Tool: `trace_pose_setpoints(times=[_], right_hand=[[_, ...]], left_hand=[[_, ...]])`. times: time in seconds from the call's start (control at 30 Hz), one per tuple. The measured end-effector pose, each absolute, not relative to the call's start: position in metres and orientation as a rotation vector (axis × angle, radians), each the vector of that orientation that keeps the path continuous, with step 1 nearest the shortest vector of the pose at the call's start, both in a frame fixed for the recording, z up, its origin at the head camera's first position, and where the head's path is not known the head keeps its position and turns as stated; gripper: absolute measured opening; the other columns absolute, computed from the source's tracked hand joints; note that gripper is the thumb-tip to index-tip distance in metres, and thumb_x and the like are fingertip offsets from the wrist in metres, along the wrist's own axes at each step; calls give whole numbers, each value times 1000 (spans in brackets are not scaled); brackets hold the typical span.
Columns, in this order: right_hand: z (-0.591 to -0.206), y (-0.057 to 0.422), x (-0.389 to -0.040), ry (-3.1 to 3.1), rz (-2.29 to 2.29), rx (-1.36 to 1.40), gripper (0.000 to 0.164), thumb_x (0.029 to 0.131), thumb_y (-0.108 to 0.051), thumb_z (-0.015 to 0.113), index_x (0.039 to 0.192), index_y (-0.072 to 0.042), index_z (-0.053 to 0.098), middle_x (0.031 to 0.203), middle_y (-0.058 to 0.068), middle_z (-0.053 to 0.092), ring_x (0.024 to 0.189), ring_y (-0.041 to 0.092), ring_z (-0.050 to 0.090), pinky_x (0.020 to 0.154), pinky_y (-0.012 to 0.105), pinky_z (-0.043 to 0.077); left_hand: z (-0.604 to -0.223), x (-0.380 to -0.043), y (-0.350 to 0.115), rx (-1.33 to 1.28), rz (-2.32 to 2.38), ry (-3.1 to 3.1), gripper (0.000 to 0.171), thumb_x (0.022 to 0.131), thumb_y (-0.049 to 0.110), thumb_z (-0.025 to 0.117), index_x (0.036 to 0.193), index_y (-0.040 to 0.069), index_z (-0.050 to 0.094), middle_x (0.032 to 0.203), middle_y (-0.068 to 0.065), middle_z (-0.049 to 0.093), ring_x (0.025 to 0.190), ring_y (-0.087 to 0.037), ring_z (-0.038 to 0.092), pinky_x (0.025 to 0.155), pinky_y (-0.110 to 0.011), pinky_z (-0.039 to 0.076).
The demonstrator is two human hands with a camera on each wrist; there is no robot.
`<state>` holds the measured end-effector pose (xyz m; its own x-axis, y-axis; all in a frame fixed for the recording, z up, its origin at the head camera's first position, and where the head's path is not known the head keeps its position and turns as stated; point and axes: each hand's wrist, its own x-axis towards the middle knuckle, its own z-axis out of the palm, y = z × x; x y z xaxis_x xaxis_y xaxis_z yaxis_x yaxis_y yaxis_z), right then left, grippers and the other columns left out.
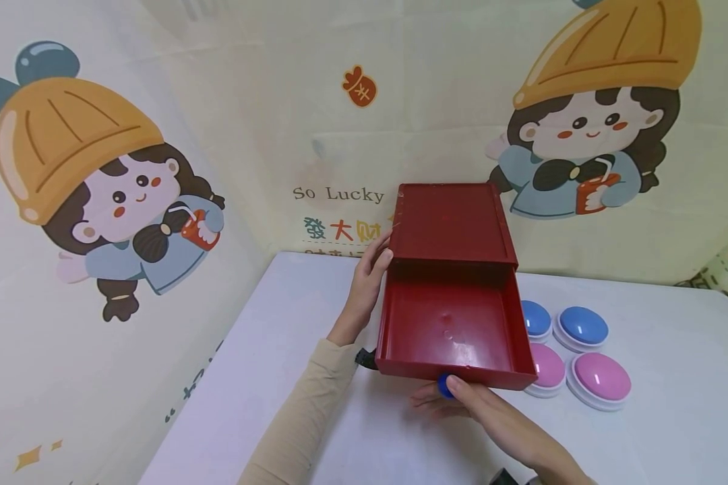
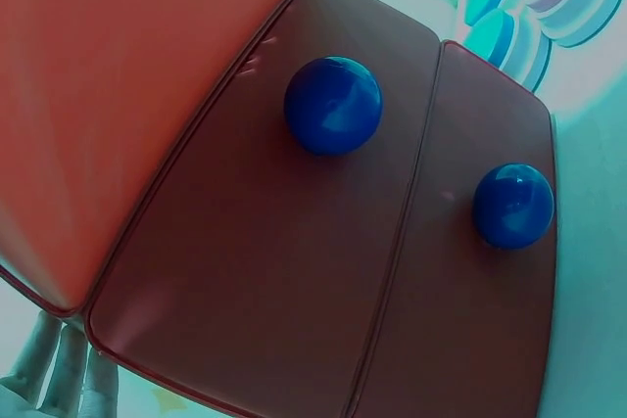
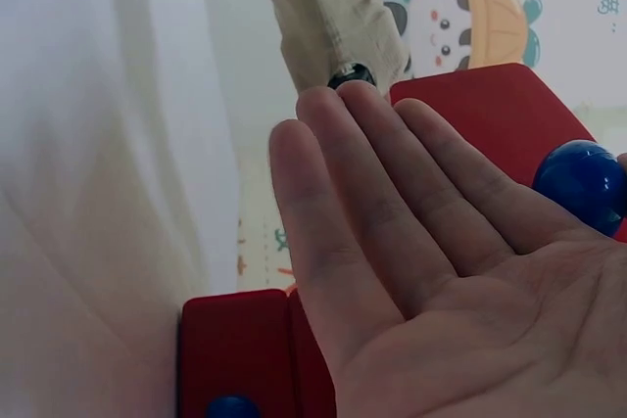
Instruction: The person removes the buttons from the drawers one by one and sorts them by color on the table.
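A red drawer box [image 1: 451,222] stands on the white table, its top drawer [image 1: 455,372] pulled out and bare inside. My left hand [image 1: 364,286] lies against the box's left side with the fingers extended. At the drawer's front, my right hand [image 1: 479,407] pinches the blue knob [image 1: 445,386] between thumb and forefinger; the other fingers stretch out straight, palm showing in the right wrist view. Two closed lower drawers appear in the left wrist view, one with a blue knob [image 2: 333,105], the other with a second blue knob [image 2: 513,205].
To the right of the box sit two blue domed push buttons, one blue button [image 1: 584,326] farther right, and two pink ones, including a pink button [image 1: 602,377]. A printed cloth [image 1: 315,135] hangs behind the white table [image 1: 236,323].
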<state>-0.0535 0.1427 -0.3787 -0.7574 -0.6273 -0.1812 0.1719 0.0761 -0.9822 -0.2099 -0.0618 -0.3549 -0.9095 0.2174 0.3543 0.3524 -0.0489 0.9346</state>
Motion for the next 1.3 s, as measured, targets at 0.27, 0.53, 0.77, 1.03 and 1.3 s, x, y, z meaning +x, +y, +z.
trace_pose_setpoints(times=[0.27, 0.53, 0.77, 1.03, 1.3], right_hand=[[-376, 144, -56, 1780, -1748, -456, 40, 99, -34, 32, 132, -15, 46, 125, 9, 56, 108, 28, 57, 92, 46, 44], [-375, 144, -59, 1786, -1735, -429, 41, 99, -36, 34, 132, -16, 47, 124, 8, 57, 108, 27, 57, 92, 46, 44], [-374, 145, -61, 1800, -1725, -404, 42, 98, -39, 35, 132, -18, 47, 125, 7, 56, 109, 25, 57, 93, 49, 42], [-372, 147, -64, 1818, -1724, -443, 43, 99, -38, 32, 130, -15, 48, 122, 6, 59, 108, 26, 58, 92, 44, 44], [-371, 146, -67, 1816, -1730, -450, 43, 99, -38, 31, 131, -14, 48, 123, 7, 58, 108, 26, 57, 93, 45, 44]], left_hand=[[-354, -210, -61, -624, -2126, -2095, 46, 97, 22, 43, 142, 12, 36, 134, -1, 45, 123, -15, 41, 103, -39, 33], [-355, -210, -61, -634, -2124, -2083, 46, 97, 21, 43, 141, 11, 36, 134, -2, 46, 123, -15, 41, 103, -38, 33], [-356, -210, -61, -650, -2116, -2075, 45, 97, 20, 42, 141, 10, 36, 133, -2, 46, 123, -15, 41, 103, -39, 33], [-355, -209, -61, -632, -2109, -2089, 45, 98, 21, 42, 141, 12, 36, 134, -1, 46, 123, -15, 41, 103, -39, 33], [-355, -208, -61, -627, -2108, -2089, 45, 98, 20, 42, 141, 10, 35, 134, -1, 45, 123, -15, 41, 103, -39, 32]])
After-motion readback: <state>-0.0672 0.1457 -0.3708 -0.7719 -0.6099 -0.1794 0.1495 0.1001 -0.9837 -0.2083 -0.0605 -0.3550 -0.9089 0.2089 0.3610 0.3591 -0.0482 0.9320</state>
